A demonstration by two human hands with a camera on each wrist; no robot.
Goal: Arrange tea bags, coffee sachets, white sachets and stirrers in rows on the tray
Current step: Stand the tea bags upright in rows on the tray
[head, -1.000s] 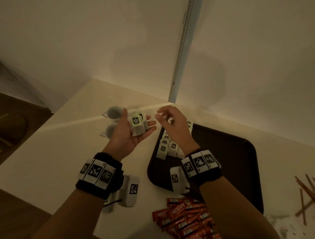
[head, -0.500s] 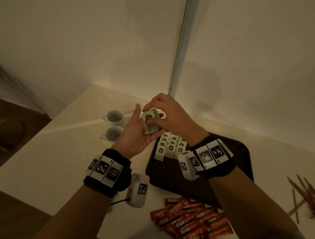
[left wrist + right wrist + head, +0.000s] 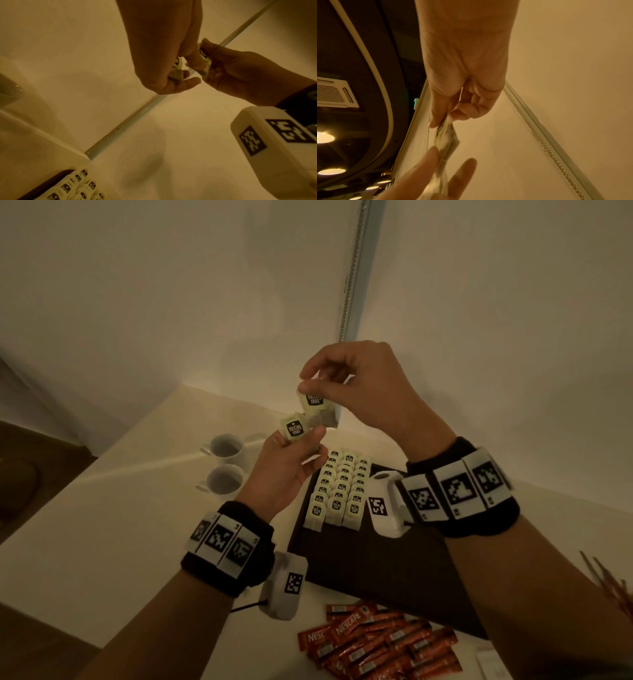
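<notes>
Cups (image 3: 226,447), two, white glazed ceramic with side handles, are set one behind the other on the pale smooth table (image 3: 102,525) at far left. Left hand (image 3: 284,474) is raised above the table beside the tray's left edge; a tea bag (image 3: 294,429), a square pale-green paper tag with a dark printed label over a soft pouch, is pinched between its thumb and fingertips. Right hand (image 3: 370,392) is held higher, just beside the left; a second tea bag (image 3: 317,405) of the same kind is pinched at its tag, the translucent pouch hanging below and touching the first bag. Tea bags in rows (image 3: 339,491), three overlapping columns, are laid at the far left end of the tray (image 3: 376,570), a dark matte rounded rectangle. Coffee sachets (image 3: 373,642), glossy red-orange slim sticks printed NESCAFE, are heaped loose on the table against the tray's near edge. White sachet (image 3: 489,662), flat paper, is seen partly at the bottom right. Stirrers (image 3: 609,580), thin brown sticks, are scattered on the table at far right, well apart from the tray.
</notes>
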